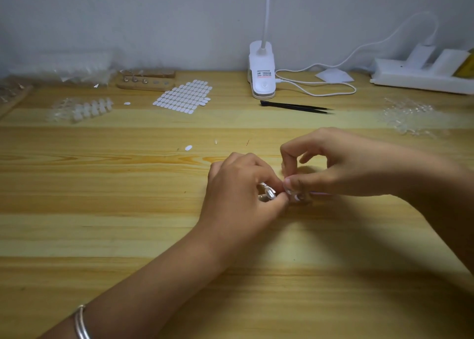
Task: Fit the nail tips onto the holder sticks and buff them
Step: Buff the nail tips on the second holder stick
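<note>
A: Where are we holding the holder sticks (266, 194)?
B: We are gripping them in the left hand (241, 195); the right hand (333, 166) is pinching a nail tip (297, 197) right beside them, over the desk (128, 210).

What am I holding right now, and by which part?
The left hand pinches a small clear holder piece between thumb and fingers; the right hand pinches a small pale piece beside it. Fingers hide exactly where each is held.

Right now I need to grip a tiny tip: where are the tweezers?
Head view: the tweezers lie on the table beyond the right hand, just in front of the lamp clamp, right of the sticker sheet.
</note>
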`<state>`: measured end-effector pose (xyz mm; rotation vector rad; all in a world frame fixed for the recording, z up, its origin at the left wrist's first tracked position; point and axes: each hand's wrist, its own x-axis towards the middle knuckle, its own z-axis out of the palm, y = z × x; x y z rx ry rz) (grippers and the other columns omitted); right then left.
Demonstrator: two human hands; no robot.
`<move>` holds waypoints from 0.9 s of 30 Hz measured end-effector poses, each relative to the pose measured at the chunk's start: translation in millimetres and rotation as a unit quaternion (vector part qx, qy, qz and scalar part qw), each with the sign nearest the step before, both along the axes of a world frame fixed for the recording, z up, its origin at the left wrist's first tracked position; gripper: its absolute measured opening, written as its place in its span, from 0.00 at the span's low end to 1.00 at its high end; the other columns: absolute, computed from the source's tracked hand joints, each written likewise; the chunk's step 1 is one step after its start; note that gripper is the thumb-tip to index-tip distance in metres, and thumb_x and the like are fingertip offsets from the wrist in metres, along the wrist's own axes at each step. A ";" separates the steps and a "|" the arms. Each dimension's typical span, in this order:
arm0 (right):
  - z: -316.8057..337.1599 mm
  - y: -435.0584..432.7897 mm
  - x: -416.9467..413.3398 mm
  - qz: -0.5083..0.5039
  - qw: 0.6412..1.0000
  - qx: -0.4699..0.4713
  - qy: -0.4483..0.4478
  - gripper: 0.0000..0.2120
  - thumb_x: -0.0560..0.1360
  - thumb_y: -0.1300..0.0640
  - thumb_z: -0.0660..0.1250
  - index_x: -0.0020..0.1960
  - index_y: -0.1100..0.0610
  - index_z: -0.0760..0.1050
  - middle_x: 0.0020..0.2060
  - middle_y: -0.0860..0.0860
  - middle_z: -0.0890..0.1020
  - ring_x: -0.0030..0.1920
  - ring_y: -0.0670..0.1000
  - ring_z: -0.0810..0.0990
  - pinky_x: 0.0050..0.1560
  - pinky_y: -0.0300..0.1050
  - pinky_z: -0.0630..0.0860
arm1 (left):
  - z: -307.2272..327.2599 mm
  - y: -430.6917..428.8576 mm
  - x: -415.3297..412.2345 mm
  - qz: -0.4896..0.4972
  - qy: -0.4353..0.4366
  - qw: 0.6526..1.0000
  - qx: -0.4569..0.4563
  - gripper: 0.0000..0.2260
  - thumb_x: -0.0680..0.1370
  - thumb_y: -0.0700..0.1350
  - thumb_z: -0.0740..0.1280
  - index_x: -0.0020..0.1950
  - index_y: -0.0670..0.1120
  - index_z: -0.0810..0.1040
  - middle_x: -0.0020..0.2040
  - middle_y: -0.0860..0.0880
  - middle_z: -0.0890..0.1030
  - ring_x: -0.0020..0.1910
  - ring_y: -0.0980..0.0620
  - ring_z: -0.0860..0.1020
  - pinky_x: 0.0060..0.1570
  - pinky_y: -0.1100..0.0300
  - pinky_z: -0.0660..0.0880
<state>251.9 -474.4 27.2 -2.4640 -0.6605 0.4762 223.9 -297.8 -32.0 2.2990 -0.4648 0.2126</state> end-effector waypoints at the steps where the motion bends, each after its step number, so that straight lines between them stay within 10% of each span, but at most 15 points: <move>1: 0.6 0.9 -1.2 -0.006 1.000 -0.007 -0.006 0.08 0.76 0.56 0.72 0.38 0.49 0.78 0.35 0.37 0.81 0.44 0.39 0.78 0.58 0.47 0.75 | 0.2 -0.2 -0.2 0.000 0.003 1.000 0.002 0.05 0.69 0.50 0.78 0.37 0.50 0.84 0.42 0.56 0.80 0.48 0.55 0.75 0.51 0.57 0.62; 7: 5.9 2.3 -5.4 0.000 0.998 -0.033 -0.049 0.05 0.71 0.47 0.69 0.40 0.46 0.79 0.39 0.42 0.80 0.43 0.42 0.76 0.42 0.43 0.70 | 7.6 11.2 -0.9 -0.038 0.006 0.996 0.077 0.14 0.67 0.60 0.76 0.48 0.56 0.82 0.50 0.59 0.75 0.54 0.58 0.71 0.54 0.59 0.61; 14: 14.4 18.7 29.8 -0.027 0.995 -0.029 -0.088 0.07 0.75 0.48 0.68 0.48 0.46 0.84 0.45 0.40 0.84 0.49 0.38 0.79 0.52 0.39 0.76 | 18.2 68.9 -7.7 -0.052 0.013 0.983 0.176 0.36 0.64 0.77 0.59 0.64 0.57 0.77 0.58 0.62 0.73 0.61 0.60 0.68 0.61 0.62 0.59; 27: -21.4 62.7 33.6 -0.049 0.991 -0.056 -0.113 0.04 0.70 0.53 0.77 0.43 0.48 0.83 0.34 0.41 0.80 0.36 0.38 0.76 0.33 0.27 0.68 | 12.4 67.5 -10.2 -0.088 -0.104 0.912 0.388 0.35 0.74 0.69 0.53 0.61 0.43 0.81 0.54 0.48 0.82 0.58 0.46 0.79 0.60 0.49 0.69</move>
